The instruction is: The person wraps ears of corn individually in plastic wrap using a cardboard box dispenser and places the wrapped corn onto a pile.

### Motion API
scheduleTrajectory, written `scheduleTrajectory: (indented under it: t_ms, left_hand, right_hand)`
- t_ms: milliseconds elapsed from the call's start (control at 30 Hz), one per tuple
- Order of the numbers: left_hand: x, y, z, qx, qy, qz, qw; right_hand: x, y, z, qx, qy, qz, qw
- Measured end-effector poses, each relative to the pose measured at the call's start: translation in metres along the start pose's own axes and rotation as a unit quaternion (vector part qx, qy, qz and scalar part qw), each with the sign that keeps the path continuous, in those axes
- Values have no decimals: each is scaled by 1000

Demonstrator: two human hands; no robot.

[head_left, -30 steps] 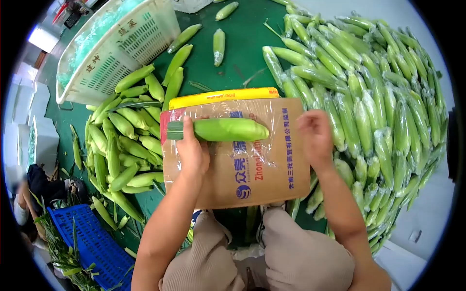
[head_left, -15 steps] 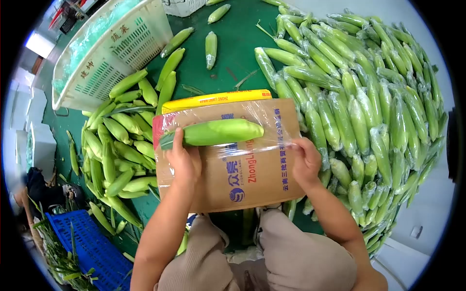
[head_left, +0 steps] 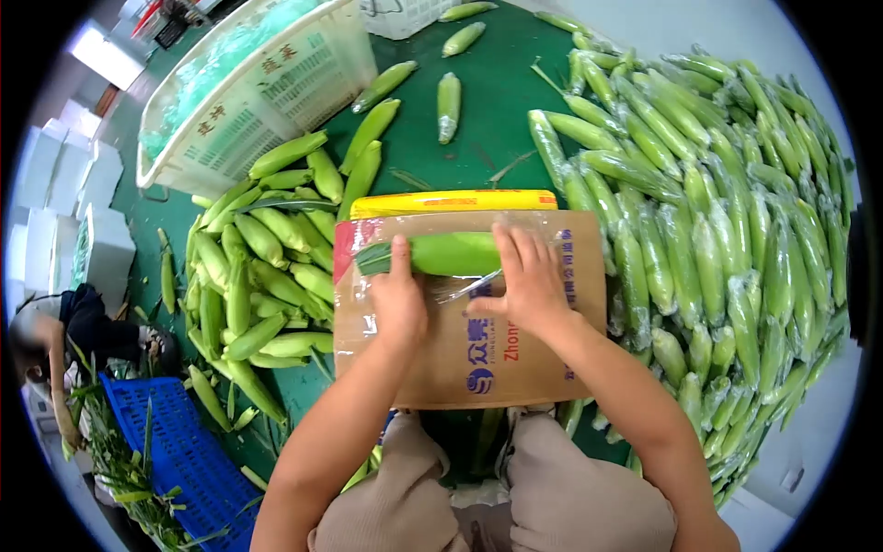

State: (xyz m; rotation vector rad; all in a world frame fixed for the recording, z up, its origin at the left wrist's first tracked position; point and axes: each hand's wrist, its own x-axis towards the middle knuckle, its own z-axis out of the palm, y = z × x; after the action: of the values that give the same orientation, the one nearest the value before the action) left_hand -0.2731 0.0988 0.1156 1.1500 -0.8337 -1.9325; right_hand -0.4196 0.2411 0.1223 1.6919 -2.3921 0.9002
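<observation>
An ear of corn [head_left: 451,254] in its green husk lies crosswise on a brown printed cardboard box [head_left: 441,359]. Clear plastic film stretches over the cardboard and gathers in a crease below the ear. My left hand [head_left: 399,299] grips the ear's leafy left end, thumb on top, other fingers mostly hidden. Over the right end, my right hand [head_left: 532,281] curls its fingers, with the thumb spread out below near the gathered film. Behind the cardboard lies a yellow printed box [head_left: 451,202].
Unwrapped corn [head_left: 262,285] is heaped at the left; a large pile of film-wrapped corn [head_left: 708,239] fills the right. A white crate [head_left: 262,101] stands back left, a blue basket [head_left: 175,460] front left. Another person [head_left: 78,340] is at the far left. Several loose ears lie behind.
My right hand has moved left from the cardboard's right edge onto the ear, bringing film with it. My left hand stays at the leafy end. The view has shifted slightly.
</observation>
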Motion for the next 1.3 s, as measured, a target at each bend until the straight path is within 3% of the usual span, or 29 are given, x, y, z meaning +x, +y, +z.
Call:
scheduleTrajectory:
  t_ms: [67, 133, 167, 200, 267, 300, 333, 400, 500, 600, 633, 667, 700, 767, 867, 900, 933, 1000, 1100, 1200, 1233, 1300]
  left_hand:
    - [0, 4, 0, 64, 2, -8, 998]
    - [-3, 10, -10, 299, -85, 184, 932]
    - [-12, 22, -29, 374, -180, 173, 893]
    - [-33, 42, -39, 636, -127, 351, 676]
    - [-46, 56, -65, 720, -110, 301, 615]
    - [-42, 53, -78, 690, -80, 307, 650]
    - [-42, 58, -82, 706, -69, 330, 622]
    - [-32, 58, -97, 696, -57, 342, 629]
    - [-32, 58, -108, 726, -54, 377, 573]
    - [-31, 42, -115, 525, 20, 355, 773]
    - [-37, 43, -115, 483, 6, 270, 833]
    - [-39, 38, -113, 359, 3, 238, 903]
    - [-42, 29, -108, 225, 4, 203, 953]
    - [-56, 41, -80, -44, -4, 109, 993]
    - [-62, 27, -80, 204, -46, 239, 948]
    - [-80, 42, -66, 447, -81, 286, 844]
    - [-73, 25, -73, 555, -138, 350, 742]
    - [-65, 24, -76, 599, -200, 436, 642]
    - [-73, 32, -56, 630, -212, 446, 600]
    - [-46, 23, -45, 639, -215, 447, 588]
    - [-32, 30, -31, 650, -227, 428, 586]
    - [5, 33, -2, 719, -204, 418, 517]
  right_hand:
    - [4, -8, 0, -93, -48, -4, 994]
    - [17, -4, 0, -69, -77, 25, 994]
    - [18, 6, 4, -52, -67, 21, 996]
    - [19, 14, 8, -36, -60, 18, 997]
    - [13, 9, 0, -2, -51, 47, 998]
    - [10, 5, -7, 5, -56, 59, 997]
    - [12, 2, -13, 11, -61, 66, 996]
    - [12, -2, -22, 16, -36, 39, 998]
    - [15, -5, -40, -29, -55, 10, 998]
    - [6, -11, -56, -94, -123, -19, 988]
    - [1, -15, -62, -99, -158, -27, 982]
    - [-3, -19, -64, -103, -194, -39, 975]
    - [-8, -24, -61, -88, -205, -46, 974]
    - [-16, -32, -55, -67, -218, -55, 972]
    - [-23, -34, -49, 12, -246, -77, 966]
    - [-24, -34, -47, 21, -271, -71, 960]
    - [-23, -34, -49, 24, -276, -80, 958]
    - [-17, -33, -50, 31, -282, -97, 954]
    - [-6, -31, -53, 46, -214, -134, 967]
    - [4, -31, -50, 31, -198, -86, 976]
    - [2, -26, -41, 11, -133, -90, 987]
    - [15, -22, -39, -38, -118, -145, 982]
